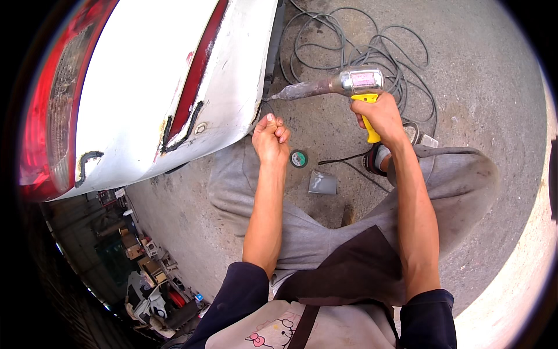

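My right hand (381, 116) is closed round the yellow handle of a hot-air tool (360, 78) with a silver body and a long, smudged nozzle. Its tip points left, at the lower edge of a white car bumper (232, 87). Just below the tip, my left hand (270, 136) is pinched close beside that edge; a thin dark strand shows by its fingertips, but what it holds is unclear. The bumper has dark, cracked seams (183, 131) along a red slot and near the tail light (49, 102).
Coiled grey hose or cable (325, 43) lies behind the tool. Between my bent legs are a green-labelled roll (299, 159) and a grey rectangular piece (322, 183) on the concrete. Boxes and assorted clutter (145, 262) line the lower left. My right foot (378, 157) is near the tool's handle.
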